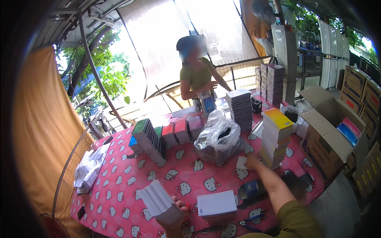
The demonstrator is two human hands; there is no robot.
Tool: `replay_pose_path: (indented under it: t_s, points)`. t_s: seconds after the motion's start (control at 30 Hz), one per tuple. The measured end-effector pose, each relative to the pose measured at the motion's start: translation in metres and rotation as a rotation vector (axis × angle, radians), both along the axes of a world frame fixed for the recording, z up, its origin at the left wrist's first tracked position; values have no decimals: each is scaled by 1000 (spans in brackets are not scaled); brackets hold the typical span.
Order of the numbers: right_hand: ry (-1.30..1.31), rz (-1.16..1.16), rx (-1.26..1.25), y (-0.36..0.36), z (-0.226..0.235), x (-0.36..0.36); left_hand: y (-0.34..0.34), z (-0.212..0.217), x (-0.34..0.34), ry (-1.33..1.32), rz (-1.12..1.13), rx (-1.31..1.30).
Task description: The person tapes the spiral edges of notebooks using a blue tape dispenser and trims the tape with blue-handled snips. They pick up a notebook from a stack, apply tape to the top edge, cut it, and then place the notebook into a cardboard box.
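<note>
My left hand (pixel 180 205) is wrapped round a thick stack of white lined sheets (pixel 156 198), which tilts above the table's near edge. On the table just right of it lies a pile of spiral-bound lined pads (pixel 216 203). My right arm stretches forward, and my right hand (pixel 252 160) is closed at the edge of a small white paper (pixel 241 163). Its fingertips are partly hidden. Beside that hand rises a tall stack of notebooks (pixel 276 137) with a yellow cover on top.
Stacked notebooks (pixel 149 139) and a clear plastic bag (pixel 218 137) stand across the pink patterned tablecloth (pixel 123 198). Pliers (pixel 251 226) and a dark sandal-like object (pixel 254 190) lie near me. An open carton (pixel 325 146) stands right. Another person (pixel 196 75) is opposite.
</note>
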State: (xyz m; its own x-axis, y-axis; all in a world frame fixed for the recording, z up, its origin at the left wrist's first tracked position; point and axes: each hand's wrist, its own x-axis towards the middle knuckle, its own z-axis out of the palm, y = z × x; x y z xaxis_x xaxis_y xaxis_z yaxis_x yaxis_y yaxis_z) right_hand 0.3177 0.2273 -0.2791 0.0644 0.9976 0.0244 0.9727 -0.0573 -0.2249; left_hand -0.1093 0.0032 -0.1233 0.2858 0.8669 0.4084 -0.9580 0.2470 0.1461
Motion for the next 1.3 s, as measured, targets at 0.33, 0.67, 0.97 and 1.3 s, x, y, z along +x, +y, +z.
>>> replay_pose_path:
  t_s: [0.33,0.67,0.97,1.3]
  points:
    - [121,57,-442,10,32,-2,-1,8,4,-99,20,-58]
    - [833,671,444,-122,221,-72,-7,9,-18,-101,-11,-62]
    - [679,1112,-127,-176,219,-76,-13,18,-8,-108,46,-56]
    - [388,883,-242,-192,232,-107,-22,22,-2,-77,48,-26]
